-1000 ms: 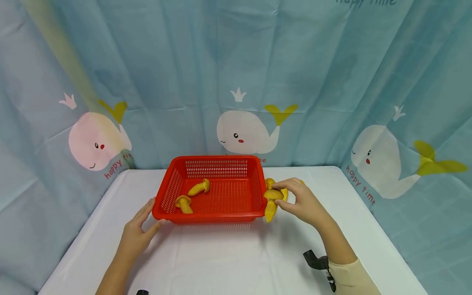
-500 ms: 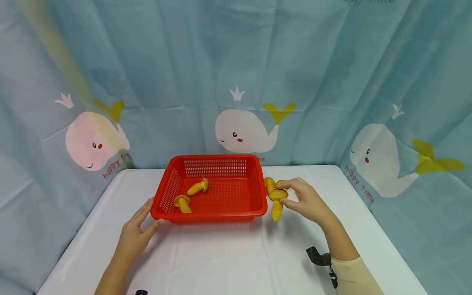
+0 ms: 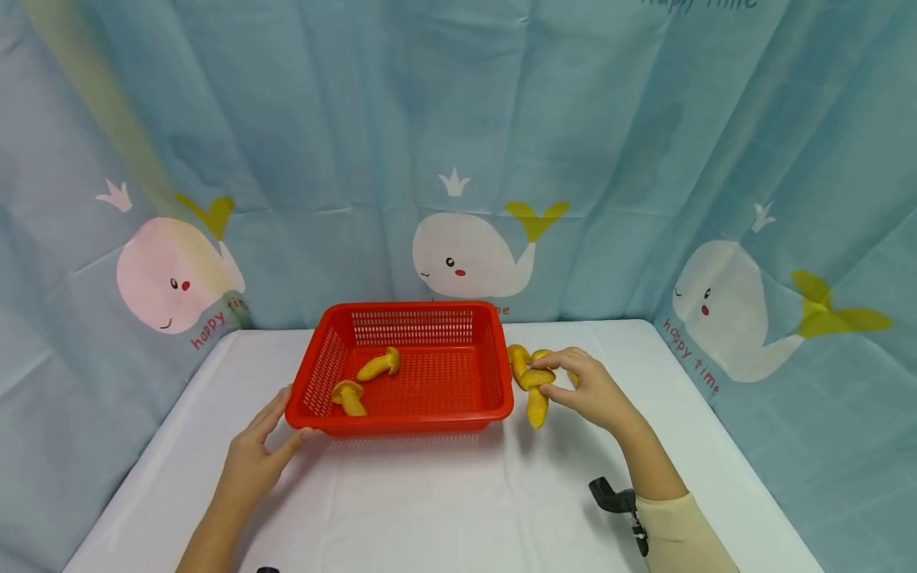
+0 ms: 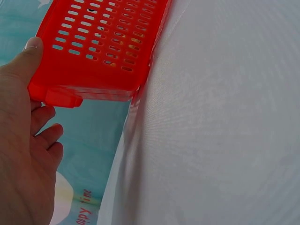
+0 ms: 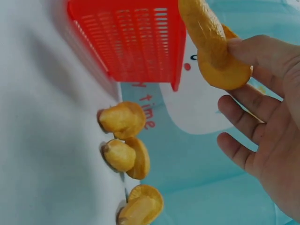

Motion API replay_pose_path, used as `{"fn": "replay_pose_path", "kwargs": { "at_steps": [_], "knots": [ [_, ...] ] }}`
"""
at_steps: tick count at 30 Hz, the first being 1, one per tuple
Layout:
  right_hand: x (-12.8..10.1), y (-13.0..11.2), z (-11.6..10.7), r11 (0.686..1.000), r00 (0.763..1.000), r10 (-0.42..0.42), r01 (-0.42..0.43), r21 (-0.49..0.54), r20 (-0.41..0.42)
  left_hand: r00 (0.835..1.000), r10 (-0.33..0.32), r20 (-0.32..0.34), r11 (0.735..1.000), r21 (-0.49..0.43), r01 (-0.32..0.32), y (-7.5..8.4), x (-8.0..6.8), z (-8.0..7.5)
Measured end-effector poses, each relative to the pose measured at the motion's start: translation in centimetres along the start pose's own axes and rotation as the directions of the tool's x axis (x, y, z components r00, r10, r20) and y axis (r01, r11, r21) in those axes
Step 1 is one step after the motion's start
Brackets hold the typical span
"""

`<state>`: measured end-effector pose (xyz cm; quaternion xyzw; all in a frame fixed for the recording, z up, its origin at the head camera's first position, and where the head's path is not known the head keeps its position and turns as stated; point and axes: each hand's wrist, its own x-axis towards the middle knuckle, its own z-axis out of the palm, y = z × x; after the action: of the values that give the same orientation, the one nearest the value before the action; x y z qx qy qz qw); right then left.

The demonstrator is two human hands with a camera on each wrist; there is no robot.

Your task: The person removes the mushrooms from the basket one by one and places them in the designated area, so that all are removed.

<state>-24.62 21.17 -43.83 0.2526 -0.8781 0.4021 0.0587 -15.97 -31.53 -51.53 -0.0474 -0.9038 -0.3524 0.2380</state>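
Note:
My left hand [image 3: 251, 465] holds the near left corner of a red plastic basket [image 3: 401, 424], thumb on the rim and fingertips below it in the left wrist view. Two yellow mushrooms lie inside: one mushroom [image 3: 380, 364] on its side, and another mushroom [image 3: 349, 398] by the left wall. Just right of the basket, my right hand [image 3: 591, 391] pinches a yellow mushroom [image 5: 213, 49] by its cap, stem toward me, raised off the table. Past it, in the right wrist view, stand a mushroom [image 5: 123, 119], a second mushroom [image 5: 124, 157] and a third mushroom [image 5: 141, 205], apart from the hand.
A white-covered table [image 3: 423, 509] carries everything. Behind it and along both sides hangs a blue curtain [image 3: 344, 159] with whale prints. A black strap mount [image 3: 616, 500] sits on the right wrist.
My right hand has shifted slightly right, drawing its mushroom a little away from the basket's right side. The left hand keeps its place at the basket corner. The head view has turned slightly.

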Motion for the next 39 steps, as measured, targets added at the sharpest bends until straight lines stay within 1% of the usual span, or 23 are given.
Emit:
{"fn": "replay_pose_path", "kwargs": {
  "at_steps": [4,10,16,20,25,32,35,39],
  "knots": [
    [0.0,0.6,0.3,1.000,1.000,0.008,-0.008,0.012,0.002,1.000,-0.015,0.010,1.000,0.003,0.015,-0.1,0.0,0.0],
    [0.2,1.5,1.0,0.999,0.999,0.037,-0.037,0.001,0.008,0.999,-0.039,0.028,0.999,0.017,0.038,0.0,0.0,-0.1],
    [0.5,2.5,1.8,0.998,0.998,0.059,-0.059,-0.001,0.014,0.998,-0.046,0.032,0.999,0.022,0.045,0.1,0.1,-0.3],
    [0.5,3.2,2.3,0.996,0.996,0.084,-0.084,0.007,0.024,0.999,-0.035,0.034,0.999,0.021,0.035,-0.1,0.1,-0.2],
    [0.4,3.6,2.8,0.997,0.996,0.080,-0.080,0.012,0.031,0.999,-0.026,0.025,0.999,0.025,0.025,-0.1,0.1,-0.2],
    [0.6,4.1,3.4,0.997,0.996,0.077,-0.078,0.029,0.036,0.999,0.044,-0.018,0.999,-0.019,-0.045,0.2,0.1,-0.2],
    [0.7,4.5,3.7,0.997,0.996,0.077,-0.078,0.026,0.040,0.998,0.054,-0.024,0.998,-0.026,-0.054,0.3,0.2,-0.2],
    [0.9,4.8,4.1,0.994,0.993,0.101,-0.103,0.034,0.053,0.998,0.062,-0.029,0.998,-0.032,-0.063,0.2,0.1,-0.1]
  ]
}}
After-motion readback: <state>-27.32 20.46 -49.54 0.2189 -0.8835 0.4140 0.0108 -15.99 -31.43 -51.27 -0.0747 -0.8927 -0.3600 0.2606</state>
